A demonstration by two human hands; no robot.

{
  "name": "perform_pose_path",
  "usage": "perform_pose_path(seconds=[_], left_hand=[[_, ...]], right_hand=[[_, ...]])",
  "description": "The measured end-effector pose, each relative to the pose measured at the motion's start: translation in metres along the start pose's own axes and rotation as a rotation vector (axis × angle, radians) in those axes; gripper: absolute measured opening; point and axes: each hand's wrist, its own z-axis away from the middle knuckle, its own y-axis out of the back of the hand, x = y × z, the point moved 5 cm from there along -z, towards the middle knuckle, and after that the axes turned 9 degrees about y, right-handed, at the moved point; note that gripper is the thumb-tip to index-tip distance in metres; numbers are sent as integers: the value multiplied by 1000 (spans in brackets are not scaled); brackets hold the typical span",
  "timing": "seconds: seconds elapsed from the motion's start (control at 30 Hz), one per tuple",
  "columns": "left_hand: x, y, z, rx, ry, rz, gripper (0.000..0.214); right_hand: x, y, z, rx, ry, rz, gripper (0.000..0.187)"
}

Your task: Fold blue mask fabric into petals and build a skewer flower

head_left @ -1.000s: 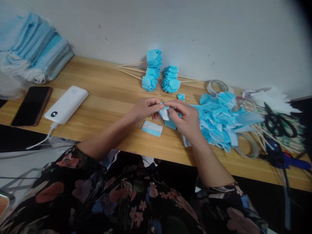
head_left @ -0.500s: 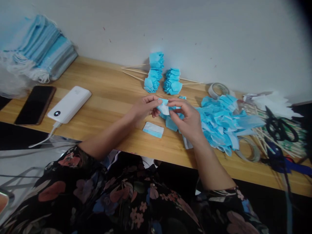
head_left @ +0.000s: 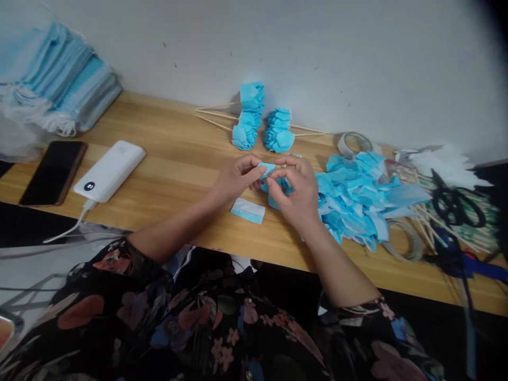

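Note:
Between my two hands is a small piece of light-blue mask fabric (head_left: 266, 168), mostly covered by fingers. My left hand (head_left: 243, 177) pinches its left side with the thumb on top. My right hand (head_left: 296, 185) has thumb and forefinger pinched on its right side. A flat blue-and-white fabric piece (head_left: 248, 210) lies on the table just below my hands. To the right spreads a loose heap of blue fabric pieces (head_left: 353, 198). Beyond my hands lie blue fabric flowers on sticks, one group at the left (head_left: 248, 116) and another at the right (head_left: 279, 130).
A stack of blue face masks (head_left: 75, 79) stands back left, with a phone (head_left: 53, 172) and a white power bank (head_left: 110, 172) with cable before it. On the right are tape rolls (head_left: 353, 144), (head_left: 404, 241), black scissors (head_left: 456, 203), thin sticks (head_left: 431, 230) and a blue-handled tool (head_left: 482, 266).
My right hand has moved slightly left, closer to my left hand. The fabric's white lower part, which hung down between my fingers, is now folded up or hidden.

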Motion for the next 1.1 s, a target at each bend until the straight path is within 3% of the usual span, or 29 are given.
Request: perform_pose_path(seconds=[0.2, 0.37, 0.47, 0.67, 0.8, 1.1], left_hand=[[0, -1, 2, 12, -54, -5, 21], [3, 3, 0, 9, -1, 56, 21], [4, 7, -3, 16, 44, 134, 23], [2, 5, -3, -44, 110, 220, 28], [-1, 1, -2, -98, 135, 217, 25], [2, 0, 0, -104, 64, 68, 29]], right_hand=[[3, -2, 2, 17, -67, -37, 9], [8, 8, 0, 46, -86, -89, 8], [15, 17, -1, 67, -114, -92, 17], [14, 13, -2, -75, -11, -74, 20], [9, 9, -1, -102, 24, -114, 16], [12, 5, 0, -91, -90, -206, 5]])
